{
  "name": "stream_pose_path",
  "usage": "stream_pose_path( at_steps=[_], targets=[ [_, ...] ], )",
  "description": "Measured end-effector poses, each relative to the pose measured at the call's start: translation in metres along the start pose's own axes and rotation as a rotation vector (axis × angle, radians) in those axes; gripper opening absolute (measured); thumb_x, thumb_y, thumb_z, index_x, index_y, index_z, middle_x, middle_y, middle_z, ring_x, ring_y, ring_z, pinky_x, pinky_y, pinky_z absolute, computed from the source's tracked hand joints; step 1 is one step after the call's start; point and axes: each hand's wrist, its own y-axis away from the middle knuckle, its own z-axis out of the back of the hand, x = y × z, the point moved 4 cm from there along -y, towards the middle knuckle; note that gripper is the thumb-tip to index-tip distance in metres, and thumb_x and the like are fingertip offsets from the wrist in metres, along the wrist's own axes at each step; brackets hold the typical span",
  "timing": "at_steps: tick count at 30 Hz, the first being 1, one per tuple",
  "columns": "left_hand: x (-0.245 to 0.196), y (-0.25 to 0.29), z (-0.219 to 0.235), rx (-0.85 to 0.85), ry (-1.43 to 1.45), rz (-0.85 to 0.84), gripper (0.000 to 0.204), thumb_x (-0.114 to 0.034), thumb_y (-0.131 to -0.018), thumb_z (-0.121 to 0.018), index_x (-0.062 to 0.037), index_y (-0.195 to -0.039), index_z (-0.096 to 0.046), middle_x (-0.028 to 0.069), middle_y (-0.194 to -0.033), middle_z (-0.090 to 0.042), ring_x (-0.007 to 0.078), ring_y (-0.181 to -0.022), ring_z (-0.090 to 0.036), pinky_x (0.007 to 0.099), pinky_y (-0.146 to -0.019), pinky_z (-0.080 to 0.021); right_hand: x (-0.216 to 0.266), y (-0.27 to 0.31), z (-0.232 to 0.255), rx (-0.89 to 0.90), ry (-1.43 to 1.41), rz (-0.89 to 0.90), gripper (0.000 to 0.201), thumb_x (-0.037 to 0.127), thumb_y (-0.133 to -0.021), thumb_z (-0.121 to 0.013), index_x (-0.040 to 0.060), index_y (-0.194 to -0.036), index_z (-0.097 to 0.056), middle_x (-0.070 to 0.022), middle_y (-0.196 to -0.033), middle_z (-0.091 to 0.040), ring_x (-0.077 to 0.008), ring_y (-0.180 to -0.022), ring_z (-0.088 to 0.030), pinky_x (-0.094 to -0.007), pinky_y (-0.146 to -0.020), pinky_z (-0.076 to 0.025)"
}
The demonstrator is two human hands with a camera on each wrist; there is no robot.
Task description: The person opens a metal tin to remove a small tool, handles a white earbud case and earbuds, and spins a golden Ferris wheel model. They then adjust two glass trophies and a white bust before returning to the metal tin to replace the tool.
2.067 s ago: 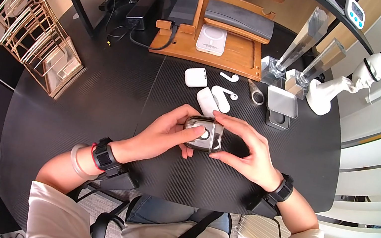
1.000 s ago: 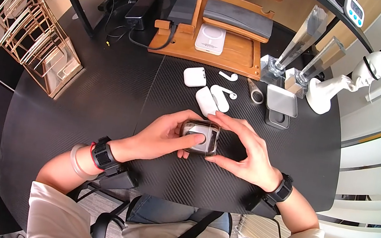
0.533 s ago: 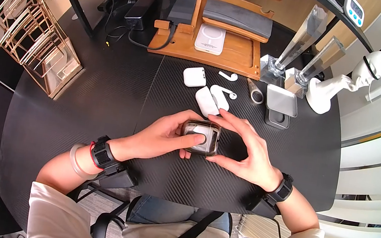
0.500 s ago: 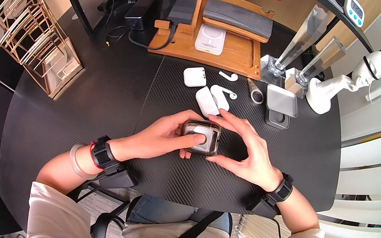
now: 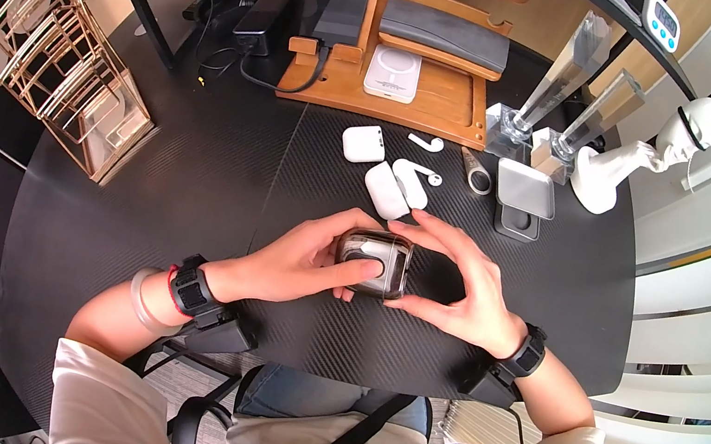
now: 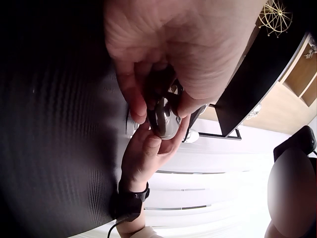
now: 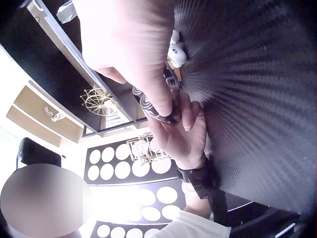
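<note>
Between both hands, above the near middle of the table, is a smoky see-through earbud case (image 5: 390, 251) with a pale inner part. My left hand (image 5: 298, 255) grips its left side, the thumb lying across the top face and the other fingers partly hidden beneath. On the opposite side, my right hand (image 5: 480, 290) pinches the case's end between thumb and fingertips. The left wrist view shows the glossy rounded end of the case (image 6: 167, 121) between the two hands. Dark curved rings mark the case (image 7: 146, 103) in the right wrist view.
Just beyond the hands lie a white earbud case (image 5: 364, 143), a second white case (image 5: 386, 191) and white earbuds (image 5: 426, 143). An open metal tin (image 5: 525, 194) stands to the right. Farther back are a wooden stand (image 5: 320, 94) and clear trophies (image 5: 567, 79); a gold wire rack (image 5: 78, 82) stands left.
Both hands and the smoky case have shifted slightly toward the body. The left thumb has slid a little across the top face; the grip stays otherwise alike.
</note>
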Motion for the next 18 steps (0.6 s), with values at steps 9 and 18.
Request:
stream_pose_path(
  at_steps=[9, 18],
  targets=[
    [0.003, -0.003, 0.004, 0.009, 0.045, 0.009, 0.052, -0.012, -0.092, -0.069, -0.0054, -0.135, -0.040, 0.0078, -0.119, -0.055, 0.0101, -0.094, -0.061, 0.0258, -0.075, -0.055, -0.005, 0.001, -0.001, 0.028, -0.037, -0.010, 0.077, 0.011, -0.074, -0.083, 0.0050, -0.141, -0.046, -0.0132, -0.139, -0.054, -0.0290, -0.117, -0.058, -0.0401, -0.098, -0.050],
    [0.002, -0.004, 0.002, -0.053, -0.115, -0.131, 0.074, -0.001, -0.079, -0.080, -0.0070, -0.137, -0.036, 0.0088, -0.131, -0.049, 0.0184, -0.119, -0.056, 0.0341, -0.097, -0.053, -0.010, 0.003, -0.005, 0.005, -0.254, -0.116, 0.067, 0.006, -0.080, -0.077, 0.0047, -0.139, -0.047, -0.0149, -0.142, -0.049, -0.0276, -0.122, -0.057, -0.0378, -0.098, -0.053]
  ],
)
